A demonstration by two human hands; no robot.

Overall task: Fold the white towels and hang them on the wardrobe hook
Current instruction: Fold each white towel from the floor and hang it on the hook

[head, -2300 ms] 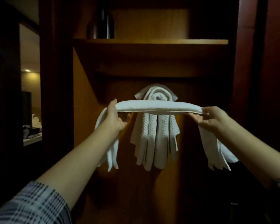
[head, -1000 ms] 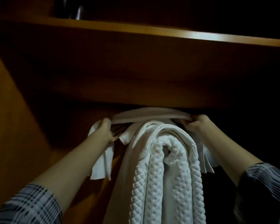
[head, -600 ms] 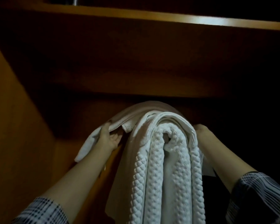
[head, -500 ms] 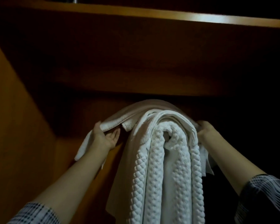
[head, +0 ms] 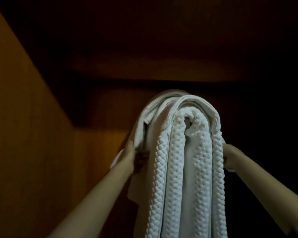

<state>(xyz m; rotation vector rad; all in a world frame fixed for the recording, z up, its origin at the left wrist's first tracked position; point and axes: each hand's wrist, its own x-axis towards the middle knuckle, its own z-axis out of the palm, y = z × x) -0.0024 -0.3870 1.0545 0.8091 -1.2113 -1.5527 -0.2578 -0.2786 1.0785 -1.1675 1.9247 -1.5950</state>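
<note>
Behind hanging towels [head: 184, 169], hook hidden, hands' [head: 130, 158] grip perhaps closed.

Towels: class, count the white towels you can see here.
2: a knobbly textured towel hanging in front; a smooth towel draped behind it, both hands pulling its ends down. Folds may hide others.
</note>
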